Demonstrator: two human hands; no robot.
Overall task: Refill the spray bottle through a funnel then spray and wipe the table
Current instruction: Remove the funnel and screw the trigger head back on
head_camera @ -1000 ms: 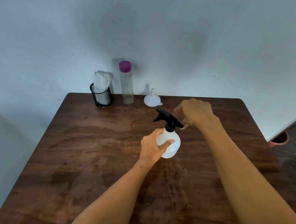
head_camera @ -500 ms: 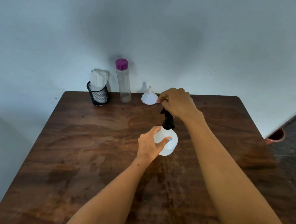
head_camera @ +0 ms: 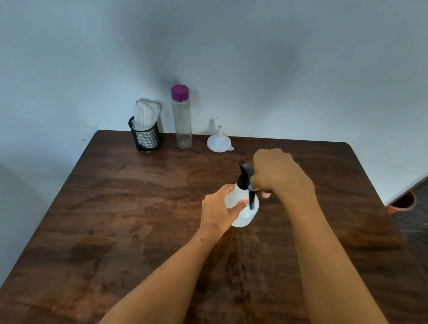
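A round white spray bottle (head_camera: 245,215) stands upright near the middle of the dark wooden table (head_camera: 143,234). My left hand (head_camera: 218,211) wraps its body from the left. My right hand (head_camera: 278,174) is closed over the black trigger head (head_camera: 245,175) on top, whose lever points down toward me. At the back edge stand a white funnel (head_camera: 218,142), spout up, and a tall clear bottle with a purple cap (head_camera: 181,119). White cloths (head_camera: 145,114) stick out of a black mesh cup (head_camera: 145,136) at the back left.
A pale wall rises right behind the table's far edge. To the right, past the table's edge, lies a dark stone floor with a reddish pot (head_camera: 403,203). A light surface borders the table on the left.
My right hand has come onto the black trigger head and turned it: the nozzle pointed left a second ago, now the lever faces me. My left hand kept holding the bottle body.
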